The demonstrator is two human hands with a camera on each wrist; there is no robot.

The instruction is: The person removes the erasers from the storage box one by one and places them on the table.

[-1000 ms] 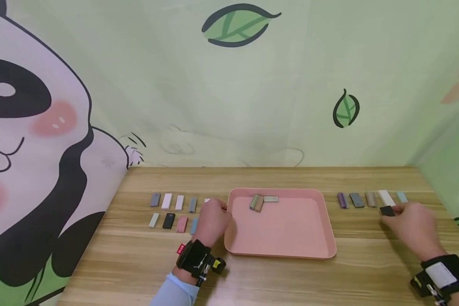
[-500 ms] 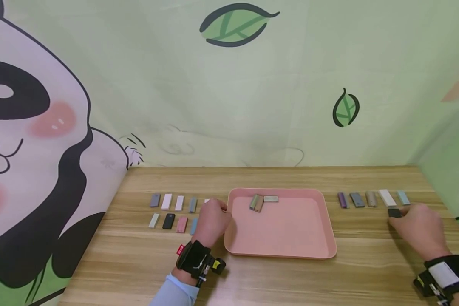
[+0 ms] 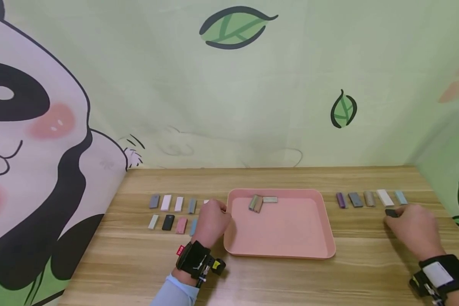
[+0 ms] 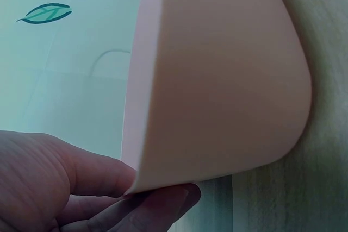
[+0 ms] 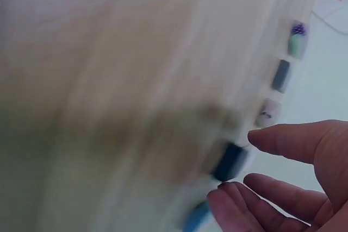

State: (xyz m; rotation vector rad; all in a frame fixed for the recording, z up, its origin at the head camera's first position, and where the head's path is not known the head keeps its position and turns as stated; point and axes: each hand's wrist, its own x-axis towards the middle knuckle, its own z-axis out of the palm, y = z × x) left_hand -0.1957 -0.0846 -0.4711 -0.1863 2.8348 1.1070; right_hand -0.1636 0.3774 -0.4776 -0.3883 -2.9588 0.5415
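My left hand point(image 3: 213, 219) pinches the left rim of a pink tray point(image 3: 283, 238); the left wrist view shows thumb and fingers on either side of the rim point(image 4: 144, 150). At the right of the table my right hand point(image 3: 417, 227) holds a small black block point(image 3: 392, 213) at its fingertips. In the right wrist view this black block point(image 5: 229, 161) sits between thumb and fingers, close over the wood. Just beyond it lie a white block point(image 3: 384, 198) and a light blue block point(image 3: 400, 197), in a row with purple point(image 3: 341, 200), grey point(image 3: 355, 199) and tan point(image 3: 369, 198) ones.
Two rows of small blocks lie left of the tray, among them a black block point(image 3: 168, 222) and a pink block point(image 3: 181, 225); my left hand partly covers their right end. A few more blocks point(image 3: 270, 199) lie in the tray's back left. A printed wall point(image 3: 252, 106) rises behind the table.
My right hand carried the black block right, then slightly back left, and it now sits lower, just in front of the white block. The left hand and tray stay put.
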